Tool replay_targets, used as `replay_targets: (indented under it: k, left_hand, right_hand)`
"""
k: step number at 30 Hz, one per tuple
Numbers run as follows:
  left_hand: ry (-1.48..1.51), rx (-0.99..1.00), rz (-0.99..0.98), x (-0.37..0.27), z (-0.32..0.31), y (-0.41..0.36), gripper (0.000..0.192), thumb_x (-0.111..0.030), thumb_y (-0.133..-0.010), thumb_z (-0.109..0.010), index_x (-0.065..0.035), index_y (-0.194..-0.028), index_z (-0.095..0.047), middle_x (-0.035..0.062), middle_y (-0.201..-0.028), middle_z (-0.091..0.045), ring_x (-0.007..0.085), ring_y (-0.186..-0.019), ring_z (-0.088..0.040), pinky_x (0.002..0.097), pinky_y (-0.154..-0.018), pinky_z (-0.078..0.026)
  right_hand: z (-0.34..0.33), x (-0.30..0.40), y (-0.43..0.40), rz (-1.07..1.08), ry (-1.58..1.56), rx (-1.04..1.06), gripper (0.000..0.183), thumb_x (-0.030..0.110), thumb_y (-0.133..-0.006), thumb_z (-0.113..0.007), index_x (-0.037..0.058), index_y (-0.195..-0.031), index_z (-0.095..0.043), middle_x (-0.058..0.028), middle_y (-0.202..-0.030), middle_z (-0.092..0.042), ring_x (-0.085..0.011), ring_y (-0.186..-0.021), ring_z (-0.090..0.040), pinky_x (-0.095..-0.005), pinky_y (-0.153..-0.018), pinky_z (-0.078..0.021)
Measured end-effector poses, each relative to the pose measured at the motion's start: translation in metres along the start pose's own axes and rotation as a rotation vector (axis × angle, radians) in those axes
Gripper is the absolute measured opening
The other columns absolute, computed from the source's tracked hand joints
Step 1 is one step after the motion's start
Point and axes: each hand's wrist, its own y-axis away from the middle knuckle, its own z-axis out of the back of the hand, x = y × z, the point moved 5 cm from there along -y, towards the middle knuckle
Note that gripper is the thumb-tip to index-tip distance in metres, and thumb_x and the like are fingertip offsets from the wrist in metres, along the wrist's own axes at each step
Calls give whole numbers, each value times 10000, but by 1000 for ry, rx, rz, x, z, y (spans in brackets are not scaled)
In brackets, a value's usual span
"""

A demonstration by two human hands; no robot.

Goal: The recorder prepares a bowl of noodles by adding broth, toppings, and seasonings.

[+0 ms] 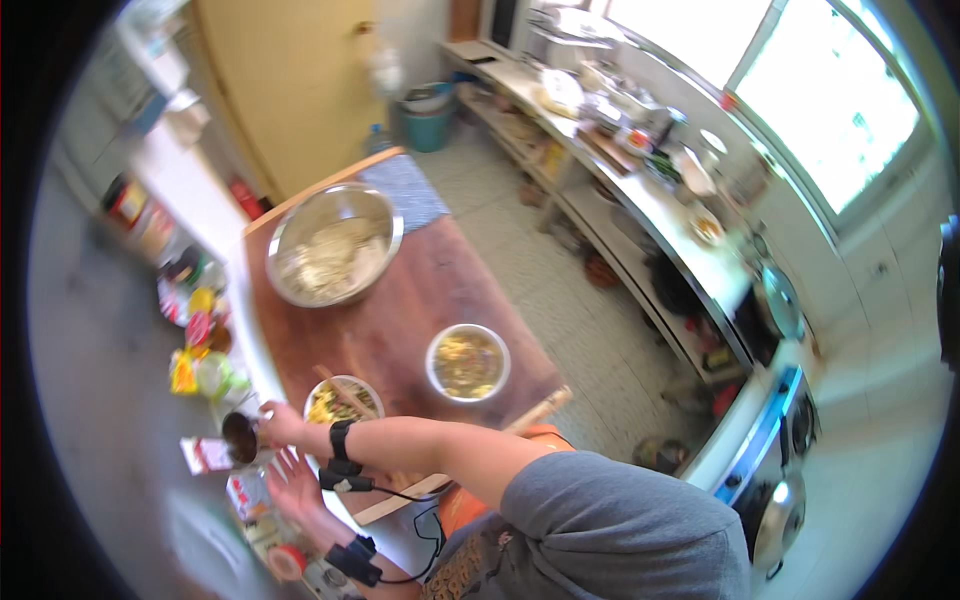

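Note:
At the lower left, my right hand (pixel 283 426) reaches across and grips a dark round container (pixel 241 437) near the shelf of jars; its exact kind is unclear. Just below it, my left hand (pixel 296 486) is spread with the palm up, holding nothing. Beside my right wrist, partly behind the forearm, a white bowl (pixel 327 401) holds yellow and green chopped food, with wooden chopsticks (pixel 347 390) lying across it. Another white bowl (pixel 468 363) with yellow and brown food in liquid stands further right on the table. A large metal basin (pixel 334 246) of pale dough or flour stands at the far end.
The wooden table (pixel 420 289) carries a folded blue cloth (pixel 409 191) at its far corner. Jars and packets (pixel 202 330) line the left ledge. Across the tiled floor runs a long counter (pixel 660 217) with dishes, and a gas stove (pixel 765 442) stands at the right. Black cables hang from my wrist straps.

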Motion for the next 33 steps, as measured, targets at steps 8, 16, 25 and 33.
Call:
replay_targets:
  k: [8, 16, 25, 33]
  left_hand:
    - [-296, 226, 342, 165, -54, 145, 406, -202, -918, -312, -1, -1264, -383, 176, -1332, -373, 330, -1227, -356, 472, -1052, -244]
    - [-608, 496, 1080, 408, -32, 270, 393, -202, -909, -367, -93, -1286, -363, 155, -1244, -463, 254, -1135, -469, 482, -983, -339]
    - [-1016, 511, 1424, 652, 60, 406, 312, -220, -897, -390, -103, -1182, -437, 96, -1125, -507, 212, -1071, -475, 456, -972, -335]
    - [-1421, 428, 1584, 804, 175, 437, 272, -252, -888, -418, -127, -1121, -481, 77, -1090, -512, 213, -981, -506, 438, -912, -385]
  right_hand:
    - [182, 67, 154, 130, -454, -31, 355, 80, -791, -488, 21, -1140, -451, -68, -756, -547, -136, -584, -543, -256, -489, -441]
    - [440, 74, 363, 376, -689, -531, 336, 43, -805, -493, 34, -1137, -444, -51, -726, -546, -127, -599, -562, -245, -526, -474]
    - [654, 12, 557, 577, -898, -1033, 312, 20, -805, -469, 12, -1117, -448, -58, -721, -534, -128, -574, -542, -246, -536, -479]
    - [764, -98, 630, 566, -999, -1356, 308, 10, -797, -484, -13, -1103, -462, -70, -750, -547, -151, -654, -562, -258, -583, -485]
